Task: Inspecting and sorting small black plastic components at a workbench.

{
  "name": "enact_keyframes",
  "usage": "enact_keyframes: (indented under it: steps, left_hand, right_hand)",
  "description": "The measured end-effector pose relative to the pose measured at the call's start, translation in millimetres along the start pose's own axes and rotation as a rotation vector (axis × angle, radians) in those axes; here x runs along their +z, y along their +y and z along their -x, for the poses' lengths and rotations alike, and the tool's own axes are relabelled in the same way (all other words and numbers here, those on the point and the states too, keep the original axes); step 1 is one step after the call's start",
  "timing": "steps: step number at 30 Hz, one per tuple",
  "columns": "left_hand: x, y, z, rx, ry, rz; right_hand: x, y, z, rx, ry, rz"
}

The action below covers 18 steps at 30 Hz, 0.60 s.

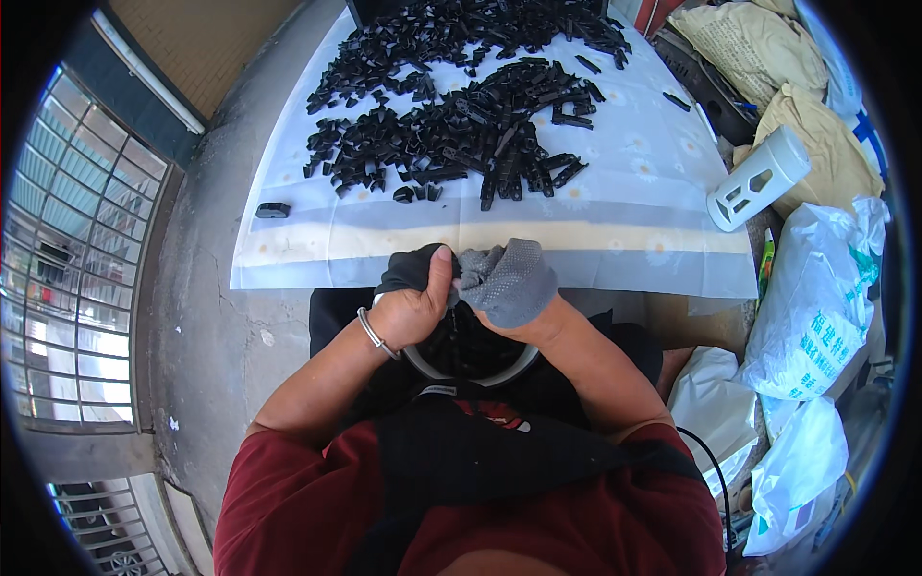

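My hands meet just above the near edge of the cloth-covered table [336,245]. My left hand [415,298] has a silver bracelet at the wrist, a bare raised thumb and dark fabric round its curled fingers. A grey dotted glove covers the fingers of my right hand [509,283], which are bent in against the left. Whatever lies between them is hidden. Below, a round container with a pale rim [471,380] sits at my lap, with dark pieces inside. Ahead is a heap of small black plastic parts [423,139]; a single black part [273,210] lies apart at the left.
A white cylinder with cut-out openings [759,179] leans at the table's right edge. Beyond it are piled beige sacks [816,144] and white plastic bags [807,298]. Grey concrete floor [206,288] and a barred window [82,230] are on the left.
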<state>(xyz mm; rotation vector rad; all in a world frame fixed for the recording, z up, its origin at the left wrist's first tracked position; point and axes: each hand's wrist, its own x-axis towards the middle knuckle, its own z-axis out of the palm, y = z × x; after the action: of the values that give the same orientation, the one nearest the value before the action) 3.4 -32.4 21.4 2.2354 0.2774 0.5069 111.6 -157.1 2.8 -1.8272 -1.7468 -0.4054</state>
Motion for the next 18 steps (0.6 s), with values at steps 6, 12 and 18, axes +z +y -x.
enact_keyframes:
  steps: [6, 12, 18]
  left_hand:
    - [-28, -9, -11, -0.013, -0.193, -0.31]
    - [-33, -68, -53, 0.114, 0.124, -0.754]
    - [-25, -68, -65, 0.066, 0.062, -0.715]
  right_hand:
    - [-10, 10, -6, 0.161, -0.278, -0.239]
    - [-8, 55, -38, 0.277, -0.043, 0.305]
    - [12, 74, -39, 0.126, 0.079, 0.371]
